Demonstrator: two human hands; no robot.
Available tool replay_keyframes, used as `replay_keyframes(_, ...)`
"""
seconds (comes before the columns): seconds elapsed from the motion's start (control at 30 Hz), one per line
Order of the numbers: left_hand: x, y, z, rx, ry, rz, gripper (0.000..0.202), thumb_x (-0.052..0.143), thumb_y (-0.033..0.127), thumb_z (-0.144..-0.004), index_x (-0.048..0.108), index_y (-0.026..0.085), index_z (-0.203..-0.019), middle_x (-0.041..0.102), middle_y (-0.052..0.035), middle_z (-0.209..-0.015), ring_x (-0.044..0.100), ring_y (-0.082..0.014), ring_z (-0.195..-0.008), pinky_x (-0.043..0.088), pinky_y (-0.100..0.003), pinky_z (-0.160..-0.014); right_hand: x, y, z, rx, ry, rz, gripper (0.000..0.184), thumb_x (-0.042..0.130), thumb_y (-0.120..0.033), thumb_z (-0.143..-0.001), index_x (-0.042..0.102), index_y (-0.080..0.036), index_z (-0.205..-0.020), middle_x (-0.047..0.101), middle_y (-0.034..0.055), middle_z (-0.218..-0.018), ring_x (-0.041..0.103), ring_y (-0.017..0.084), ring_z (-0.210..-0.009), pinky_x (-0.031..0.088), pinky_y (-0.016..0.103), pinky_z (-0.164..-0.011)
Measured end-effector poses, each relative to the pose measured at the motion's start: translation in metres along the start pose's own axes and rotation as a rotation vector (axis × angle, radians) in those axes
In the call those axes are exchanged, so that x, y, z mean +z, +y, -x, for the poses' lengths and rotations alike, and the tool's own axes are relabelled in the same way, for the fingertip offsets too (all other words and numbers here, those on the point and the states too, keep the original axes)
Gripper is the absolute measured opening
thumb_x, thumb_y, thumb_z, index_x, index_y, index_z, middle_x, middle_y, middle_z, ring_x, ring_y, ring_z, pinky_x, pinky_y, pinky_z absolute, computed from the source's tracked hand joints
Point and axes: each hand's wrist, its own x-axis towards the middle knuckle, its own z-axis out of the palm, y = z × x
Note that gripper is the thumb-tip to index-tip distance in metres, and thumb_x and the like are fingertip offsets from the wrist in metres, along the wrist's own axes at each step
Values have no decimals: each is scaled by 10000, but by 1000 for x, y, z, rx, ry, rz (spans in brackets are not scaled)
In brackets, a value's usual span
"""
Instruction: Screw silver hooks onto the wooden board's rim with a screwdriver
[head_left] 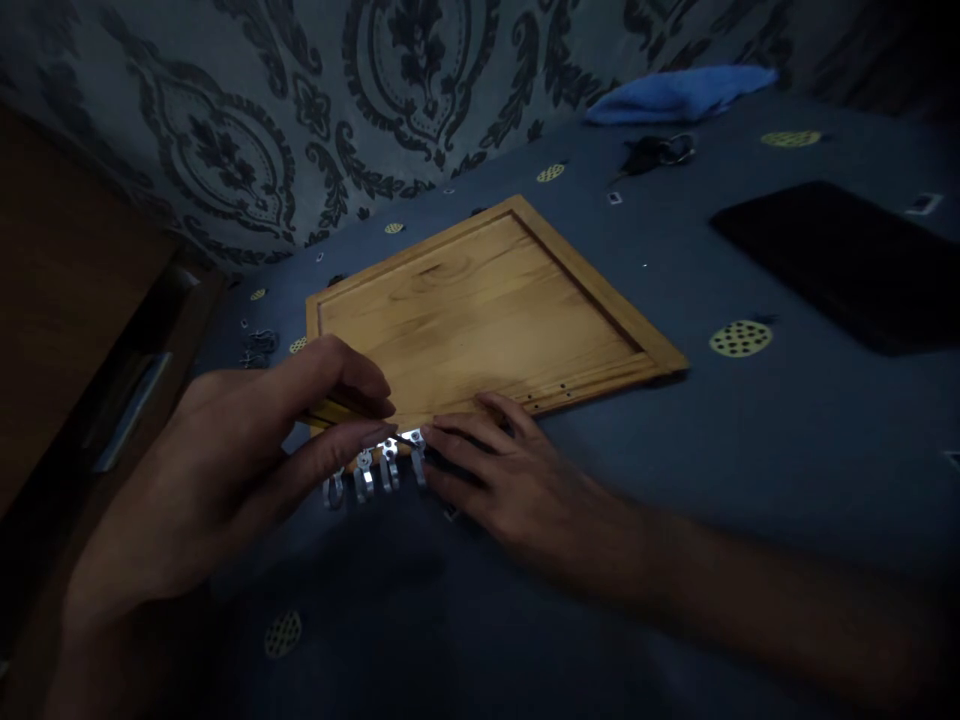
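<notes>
My left hand is closed around a slim screwdriver with a yellow and black handle, most of it hidden by the fingers. Its thin shaft reaches toward a shiny metal hook rail, which lies along the near edge of a framed wooden board. Several small hooks hang off that edge. My right hand grips the right end of the rail, fingers bent over it and the board's edge. The fingers hide that end of the rail. A few small dark holes show in the frame right of my right hand.
The board lies on a dark blue patterned cloth. A black flat object is at right, with a blue cloth and a small dark item behind. Small metal pieces lie at left, near brown furniture.
</notes>
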Motion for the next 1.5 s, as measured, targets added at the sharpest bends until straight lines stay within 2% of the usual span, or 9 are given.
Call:
replay_keyframes(0.17, 0, -1, -2, 46, -29, -22, 120, 557, 377, -1008, 606, 275, -1046, 723, 32, -908, 721, -130, -767, 551, -185, -620, -1, -1, -1, 1, 13, -13, 264, 515, -166, -1016, 712, -130, -1188, 710, 142, -1268, 588, 300, -1230, 441, 599, -1081)
replay_keyframes(0.5, -3, 0, -6, 85, -77, 16, 84, 521, 298, -1034, 575, 233, -1027, 707, 55, -866, 693, -72, -746, 484, -129, -598, 0, 0, -1, 3, 6, -6, 232, 565, -172, -997, 713, -144, -1173, 715, 136, -1258, 584, 289, -1237, 435, 580, -1083)
replay_keyframes(0.73, -2, 1, -5, 122, -90, 16, 110, 494, 324, -1047, 552, 232, -1040, 706, 51, -869, 704, -83, -729, 497, -151, -567, 4, 1, 0, -6, 28, -23, 241, 566, -147, -982, 709, -132, -1176, 715, 141, -1252, 590, 299, -1216, 428, 600, -1081)
replay_keyframes(0.97, -15, 2, 4, 33, 70, -4, 99, 592, 275, -988, 621, 240, -1076, 721, 47, -976, 719, -115, -857, 550, -177, -649, 9, 2, 2, -8, 59, -23, 264, 558, -114, -962, 720, -145, -1169, 715, 155, -1254, 593, 307, -1206, 437, 621, -1049)
replay_keyframes(1.1, -15, -2, 5, 29, -7, -54, 134, 527, 333, -1031, 587, 228, -1090, 719, 44, -938, 719, -95, -779, 523, -160, -600, 10, 2, 1, -8, 91, -26, 243, 568, -123, -969, 724, -158, -1152, 725, 140, -1243, 607, 296, -1186, 453, 598, -1040)
replay_keyframes(1.2, -13, -5, 5, 51, -54, -49, 160, 477, 351, -1052, 557, 220, -1099, 721, 26, -950, 732, -103, -813, 524, -153, -607, 9, 1, 0, -1, 89, -26, 217, 582, -133, -974, 725, -164, -1134, 733, 119, -1233, 618, 289, -1178, 463, 577, -1032)
replay_keyframes(1.5, -12, -5, 2, 46, -99, -22, 132, 472, 316, -1053, 539, 210, -1093, 721, 27, -924, 714, -96, -758, 497, -162, -583, 11, 3, 2, -5, 76, -20, 269, 512, -132, -987, 725, -186, -1141, 726, 123, -1249, 595, 282, -1204, 439, 578, -1049)
